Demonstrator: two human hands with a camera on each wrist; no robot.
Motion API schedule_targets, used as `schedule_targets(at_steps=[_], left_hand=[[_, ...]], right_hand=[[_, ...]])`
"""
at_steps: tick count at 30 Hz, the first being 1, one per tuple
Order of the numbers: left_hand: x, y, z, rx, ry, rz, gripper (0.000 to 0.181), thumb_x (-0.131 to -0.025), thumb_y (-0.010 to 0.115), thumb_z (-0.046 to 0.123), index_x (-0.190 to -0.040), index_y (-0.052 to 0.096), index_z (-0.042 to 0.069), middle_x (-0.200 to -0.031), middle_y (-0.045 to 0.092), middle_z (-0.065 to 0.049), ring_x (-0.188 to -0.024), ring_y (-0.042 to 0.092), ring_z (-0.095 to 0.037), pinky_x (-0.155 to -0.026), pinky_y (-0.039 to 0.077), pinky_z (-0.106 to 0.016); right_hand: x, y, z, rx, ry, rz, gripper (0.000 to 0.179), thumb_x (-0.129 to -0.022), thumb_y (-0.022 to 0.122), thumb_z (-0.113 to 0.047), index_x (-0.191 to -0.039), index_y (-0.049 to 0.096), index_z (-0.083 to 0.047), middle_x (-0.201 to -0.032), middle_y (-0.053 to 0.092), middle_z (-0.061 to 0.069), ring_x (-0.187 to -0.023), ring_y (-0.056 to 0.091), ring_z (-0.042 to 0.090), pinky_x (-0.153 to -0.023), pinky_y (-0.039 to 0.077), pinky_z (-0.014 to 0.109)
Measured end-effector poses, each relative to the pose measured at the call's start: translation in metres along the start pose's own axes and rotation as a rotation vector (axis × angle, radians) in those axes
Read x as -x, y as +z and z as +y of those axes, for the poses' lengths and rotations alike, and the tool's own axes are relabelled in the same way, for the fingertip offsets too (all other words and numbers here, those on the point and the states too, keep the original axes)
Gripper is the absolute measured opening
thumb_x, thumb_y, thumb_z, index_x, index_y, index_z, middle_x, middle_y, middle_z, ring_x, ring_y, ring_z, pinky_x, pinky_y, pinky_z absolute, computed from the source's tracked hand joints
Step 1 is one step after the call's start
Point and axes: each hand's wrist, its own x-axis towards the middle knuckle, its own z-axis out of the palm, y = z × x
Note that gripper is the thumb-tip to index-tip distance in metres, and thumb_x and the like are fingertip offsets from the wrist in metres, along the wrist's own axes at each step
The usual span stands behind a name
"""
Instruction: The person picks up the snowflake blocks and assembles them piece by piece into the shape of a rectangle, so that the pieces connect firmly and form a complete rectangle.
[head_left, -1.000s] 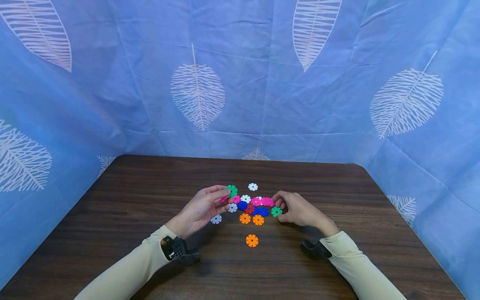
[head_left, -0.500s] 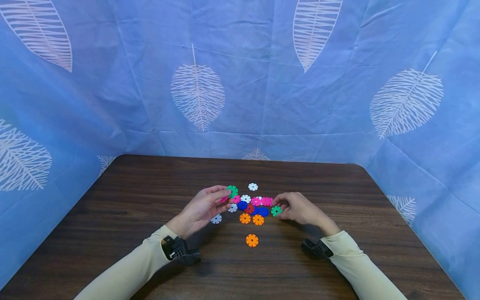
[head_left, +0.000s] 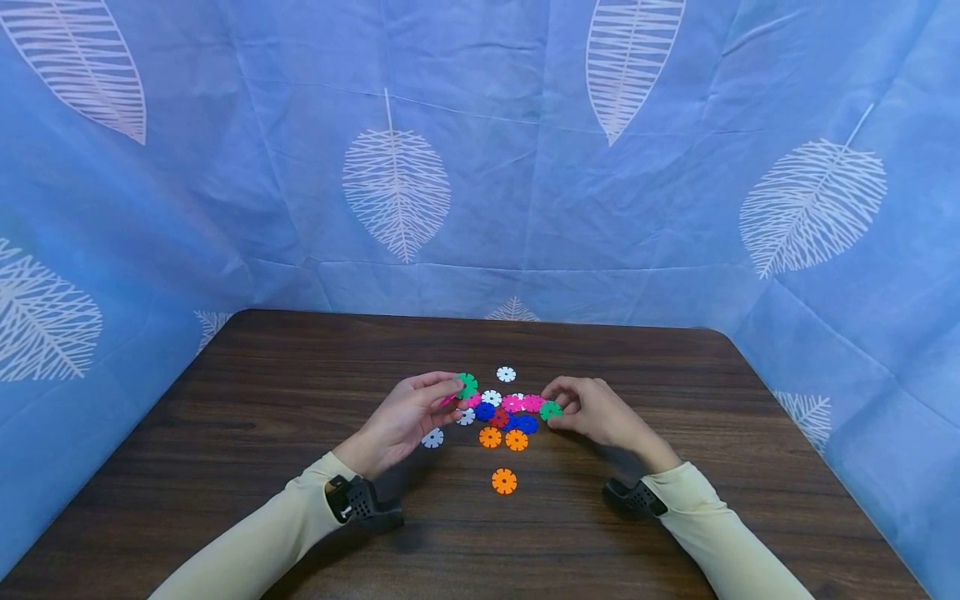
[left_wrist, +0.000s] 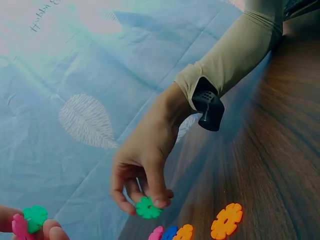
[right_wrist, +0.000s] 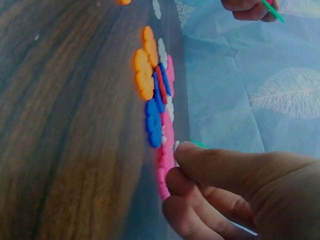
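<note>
My left hand [head_left: 397,423] holds a notched green plastic disc [head_left: 468,384] upright between thumb and fingers. A pink disc [left_wrist: 20,227] is fitted against that green one, as the left wrist view shows. Across from it, my right hand [head_left: 600,417] pinches a second green notched disc [head_left: 551,410] at its edge, just right of the pink discs [head_left: 532,403]. In the right wrist view, the thumb and fingers hide most of this green disc. Between the hands lie a red disc [head_left: 498,417], blue discs [head_left: 527,424] and white discs [head_left: 491,398], close together.
Two orange discs [head_left: 516,440] lie in front of the cluster, and another orange disc [head_left: 505,481] is nearer the person. A white disc [head_left: 506,374] sits behind, another white disc [head_left: 432,438] beside the left hand. The dark wooden table [head_left: 300,367] meets a blue leaf-print cloth [head_left: 480,208].
The right hand has picked up its green disc from the table and shifted it slightly up and left, toward the pink discs. The left hand has barely moved.
</note>
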Motion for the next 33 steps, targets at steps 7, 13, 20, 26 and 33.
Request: schedule_targets(at_steps=[7, 13, 20, 26, 33], left_hand=[[0.001, 0.002, 0.000, 0.000, 0.031, -0.009, 0.029, -0.100, 0.067, 0.018, -0.124, 0.062, 0.002, -0.113, 0.067, -0.012, -0.087, 0.069, -0.017, -0.086, 0.059, -0.028], [0.003, 0.003, -0.001, -0.003, 0.032, -0.006, 0.024, -0.100, 0.067, 0.016, -0.120, 0.064, 0.003, -0.109, 0.068, -0.011, -0.086, 0.070, -0.017, -0.086, 0.059, -0.027], [0.008, 0.006, 0.001, -0.039, 0.061, 0.000, 0.028, -0.100, 0.067, 0.015, -0.123, 0.062, 0.002, -0.113, 0.067, -0.014, -0.088, 0.071, -0.017, -0.089, 0.059, -0.030], [0.010, 0.007, 0.000, -0.042, 0.064, 0.016, 0.026, -0.099, 0.067, 0.014, -0.123, 0.061, 0.005, -0.111, 0.068, -0.014, -0.086, 0.073, -0.019, -0.086, 0.060, -0.031], [0.011, 0.008, 0.000, -0.030, 0.043, 0.018, 0.028, -0.100, 0.067, 0.018, -0.125, 0.064, 0.005, -0.107, 0.070, -0.012, -0.084, 0.073, -0.018, -0.083, 0.060, -0.028]], right_hand=[[0.002, -0.001, -0.013, -0.051, -0.023, 0.089, 0.025, -0.088, 0.080, -0.011, -0.106, 0.062, -0.013, -0.092, 0.067, -0.002, -0.079, 0.063, 0.013, -0.075, 0.056, 0.029], [0.003, -0.001, -0.022, -0.047, -0.086, 0.144, 0.025, -0.089, 0.079, -0.010, -0.110, 0.066, -0.011, -0.102, 0.073, 0.003, -0.087, 0.068, 0.013, -0.078, 0.060, 0.028], [0.007, -0.001, -0.036, -0.036, -0.162, 0.197, 0.025, -0.092, 0.075, -0.006, -0.115, 0.070, -0.013, -0.106, 0.075, 0.003, -0.087, 0.070, 0.014, -0.076, 0.060, 0.025], [0.010, -0.001, -0.048, -0.067, -0.179, 0.234, 0.027, -0.092, 0.074, -0.002, -0.116, 0.070, -0.011, -0.106, 0.075, 0.005, -0.089, 0.071, 0.015, -0.078, 0.060, 0.026], [0.013, -0.001, -0.058, -0.060, -0.190, 0.239, 0.023, -0.092, 0.075, -0.004, -0.112, 0.070, -0.012, -0.103, 0.075, 0.001, -0.087, 0.071, 0.010, -0.077, 0.060, 0.024]])
